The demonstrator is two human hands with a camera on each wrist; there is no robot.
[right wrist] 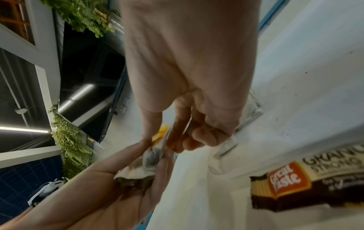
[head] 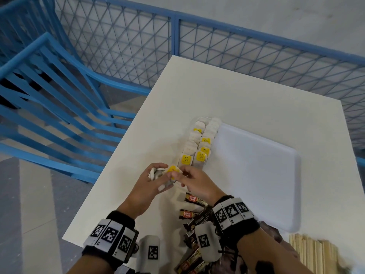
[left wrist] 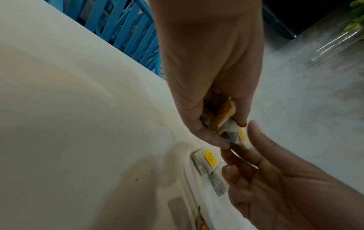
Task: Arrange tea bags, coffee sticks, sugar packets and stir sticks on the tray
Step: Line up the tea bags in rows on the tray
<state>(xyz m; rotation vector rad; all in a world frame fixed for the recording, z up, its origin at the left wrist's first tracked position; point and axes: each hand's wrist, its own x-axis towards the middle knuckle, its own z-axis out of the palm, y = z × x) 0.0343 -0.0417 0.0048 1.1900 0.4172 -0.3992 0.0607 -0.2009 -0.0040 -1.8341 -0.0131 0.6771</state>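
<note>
Coffee sticks (head: 195, 214) lie scattered beneath the right wrist, waiting their turn. Just beyond them, the left hand (head: 150, 186) cups a small bundle of tea bags (head: 158, 175), fingers curled around it, while the right hand (head: 195, 182) pinches one yellow-tagged tea bag (head: 173, 169) off it, likely to extend the rows of tea bags (head: 199, 143) beyond the fingertips on the white tray (head: 256, 175).
</note>
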